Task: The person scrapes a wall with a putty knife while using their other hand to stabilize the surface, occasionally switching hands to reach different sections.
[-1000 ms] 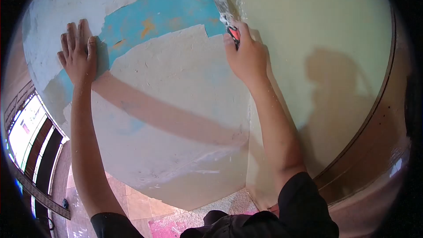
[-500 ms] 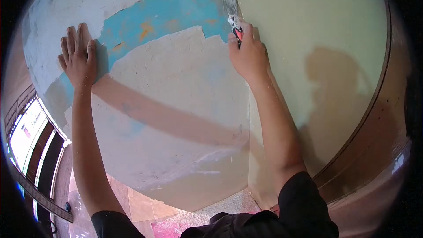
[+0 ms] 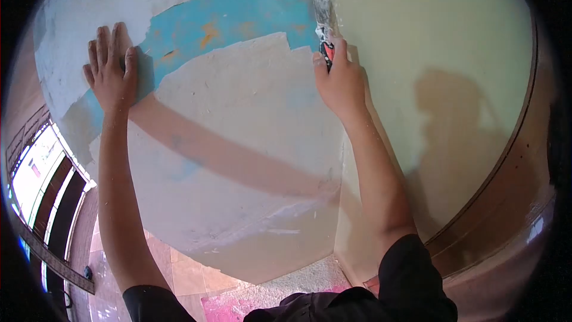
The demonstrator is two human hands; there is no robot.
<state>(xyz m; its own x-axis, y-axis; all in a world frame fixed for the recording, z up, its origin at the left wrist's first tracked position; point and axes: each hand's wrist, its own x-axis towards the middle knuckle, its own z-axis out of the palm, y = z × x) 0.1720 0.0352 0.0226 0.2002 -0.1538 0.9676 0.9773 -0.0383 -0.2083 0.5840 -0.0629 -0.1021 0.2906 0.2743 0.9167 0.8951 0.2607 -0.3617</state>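
My right hand (image 3: pixel 341 80) is wrapped round the red and black handle of a scraper (image 3: pixel 323 15). Its wide metal blade, smeared with white residue, points up and lies against the wall at the right end of a turquoise patch (image 3: pixel 238 15), close to the corner. Orange marks show within that patch, and its edges are ragged where pale coating (image 3: pixel 256 113) borders it. My left hand (image 3: pixel 113 74) rests flat on the wall at the patch's left end, fingers spread and holding nothing.
A pale green wall (image 3: pixel 393 36) meets the scraped wall at a corner on the right and carries my shadow. Below, whitish debris (image 3: pixel 304 277) lies on the floor near a pink area (image 3: pixel 229 309). At the left is a bright barred opening (image 3: pixel 39 170); brown trim (image 3: pixel 500 179) curves along the right.
The view has shifted slightly, moving the wall patch rightward in the picture. My right hand and the scraper sit slightly lower relative to the patch. My left hand stays flat on the wall.
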